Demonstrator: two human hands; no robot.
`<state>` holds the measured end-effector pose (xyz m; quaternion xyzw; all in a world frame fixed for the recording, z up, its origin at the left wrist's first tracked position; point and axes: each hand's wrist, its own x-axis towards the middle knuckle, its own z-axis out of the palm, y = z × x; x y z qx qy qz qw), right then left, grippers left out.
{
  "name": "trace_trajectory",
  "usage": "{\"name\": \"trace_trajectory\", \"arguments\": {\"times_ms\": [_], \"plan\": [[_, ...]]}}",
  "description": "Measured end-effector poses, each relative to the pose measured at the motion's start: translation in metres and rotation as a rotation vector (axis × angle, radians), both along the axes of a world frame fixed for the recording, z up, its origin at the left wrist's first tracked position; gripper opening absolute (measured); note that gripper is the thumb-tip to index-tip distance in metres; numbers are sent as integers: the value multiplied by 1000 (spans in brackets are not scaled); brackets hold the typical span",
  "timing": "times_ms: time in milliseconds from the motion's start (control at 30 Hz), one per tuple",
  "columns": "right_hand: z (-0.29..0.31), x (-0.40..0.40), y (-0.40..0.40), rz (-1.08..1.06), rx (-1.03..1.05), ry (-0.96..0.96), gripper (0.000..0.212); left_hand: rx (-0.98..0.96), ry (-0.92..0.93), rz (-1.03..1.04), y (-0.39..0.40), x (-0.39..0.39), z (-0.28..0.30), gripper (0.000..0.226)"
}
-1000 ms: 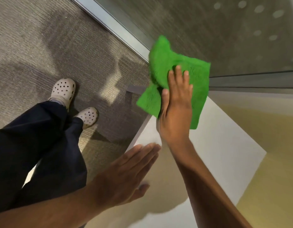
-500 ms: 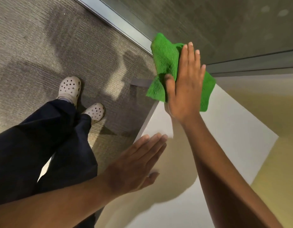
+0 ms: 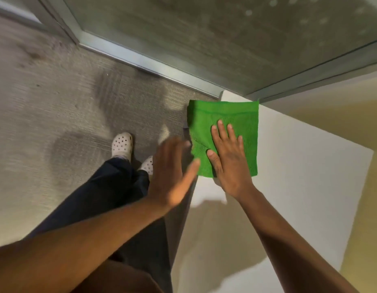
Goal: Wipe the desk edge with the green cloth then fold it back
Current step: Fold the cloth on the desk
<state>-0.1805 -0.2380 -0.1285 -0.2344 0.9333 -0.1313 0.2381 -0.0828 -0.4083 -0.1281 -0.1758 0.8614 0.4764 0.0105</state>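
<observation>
The cloth (image 3: pixel 236 115) lay on the counter (image 3: pixel 299 166) at its far left corner, overhanging the left edge. The right hand (image 3: pixel 230 163) rested flat on the cloth's near part. The left hand (image 3: pixel 172 176) hung left of it, over the counter's edge, above the carpet (image 3: pixel 56 123).

Single view, head-mounted on the person, wide-angle, pitched steeply down. Lens sits above the forearms, close enough that both arms fill the lower frame; left hand (image 3: pixel 172 176) is motion-blurred, right hand (image 3: pixel 227 163) sharp. Faces the desk (image 3: pixel 299 176) corner, which takes the right half; carpet (image 3: pixel 56 115) and the wearer's shoes (image 3: pixel 122 144) take the left. Glass partition (image 3: pixel 204 39) runs across the top. Straight edges bow toward the borders. No second view, so no overlap.
</observation>
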Motion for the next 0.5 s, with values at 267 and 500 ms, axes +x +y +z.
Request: {"name": "trace_trajectory", "arguments": {"times_ms": [267, 500], "plan": [[16, 0, -6, -71, -56, -83, 63, 725, -528, 247, -32, -108, -4, 74], [56, 46, -25, -600, -454, -66, 85, 789, -565, 228, -25, -116, 50, 71]]}}
